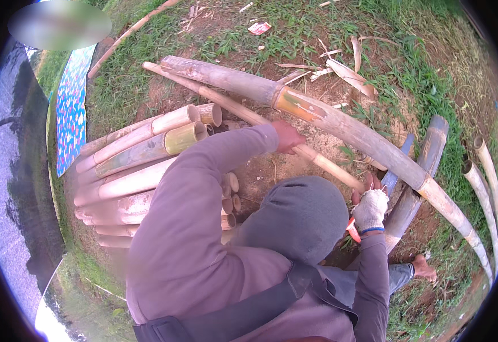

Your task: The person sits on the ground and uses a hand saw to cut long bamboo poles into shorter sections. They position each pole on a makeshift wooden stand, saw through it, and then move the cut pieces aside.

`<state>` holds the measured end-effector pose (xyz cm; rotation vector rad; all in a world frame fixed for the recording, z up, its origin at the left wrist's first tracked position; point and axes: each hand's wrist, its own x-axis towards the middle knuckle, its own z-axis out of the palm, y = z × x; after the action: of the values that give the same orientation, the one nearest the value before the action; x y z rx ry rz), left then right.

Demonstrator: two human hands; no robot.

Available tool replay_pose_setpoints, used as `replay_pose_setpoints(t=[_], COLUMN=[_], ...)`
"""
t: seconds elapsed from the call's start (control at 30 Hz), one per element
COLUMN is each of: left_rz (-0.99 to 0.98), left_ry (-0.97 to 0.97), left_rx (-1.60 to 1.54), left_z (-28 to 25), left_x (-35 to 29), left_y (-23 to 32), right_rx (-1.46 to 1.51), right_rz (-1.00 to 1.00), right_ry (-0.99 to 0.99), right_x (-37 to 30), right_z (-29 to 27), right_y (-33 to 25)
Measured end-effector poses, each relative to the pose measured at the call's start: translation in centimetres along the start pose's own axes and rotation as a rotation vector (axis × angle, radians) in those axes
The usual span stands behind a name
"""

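Observation:
A slim, pale bamboo pole [232, 106] runs slantwise from the upper left down to the right. My bare left hand [288, 137] is closed round its middle. At the pole's lower end is my right hand [370, 210] in a white glove with bare fingertips; its thumb and fingers close about the tip. Just below the glove shows an orange piece [352, 229], perhaps a handle; the rest of it is hidden. A thick bamboo stem [346, 128] lies beyond the slim pole, resting across a dark bamboo log [407, 208]. Beside that log is a flat blue strip [400, 165].
Cut bamboo sections [135, 185] are piled at the left. Several thin poles [482, 182] lie at the far right. Peeled bamboo strips [351, 77] and sawdust lie on the ground. A patterned blue sheet [73, 108] is at the upper left. A bare foot [424, 268] shows lower right.

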<state>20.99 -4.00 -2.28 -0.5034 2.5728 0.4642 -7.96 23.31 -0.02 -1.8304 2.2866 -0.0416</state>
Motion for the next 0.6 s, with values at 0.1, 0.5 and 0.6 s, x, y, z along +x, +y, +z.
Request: replay_pose_setpoints(t=[0.1, 0.5, 0.6], left_rz=[0.075, 0.334, 0.355], left_ry=[0.057, 0.402, 0.402], left_rx=[-0.031, -0.094, -0.111], left_z=[0.0, -6.8, -7.6], left_x=[-0.4, 5.5, 7.0], left_y=[1.4, 11.4, 12.5], right_rx=[0.077, 0.055, 0.04], right_rz=[-0.071, -0.154, -0.145], right_ry=[0.024, 0.308, 0.316], right_x=[-1.5, -5.1, -5.1], right_z=[1.2, -7.1, -9.1], right_y=[2.6, 13.7, 15.2])
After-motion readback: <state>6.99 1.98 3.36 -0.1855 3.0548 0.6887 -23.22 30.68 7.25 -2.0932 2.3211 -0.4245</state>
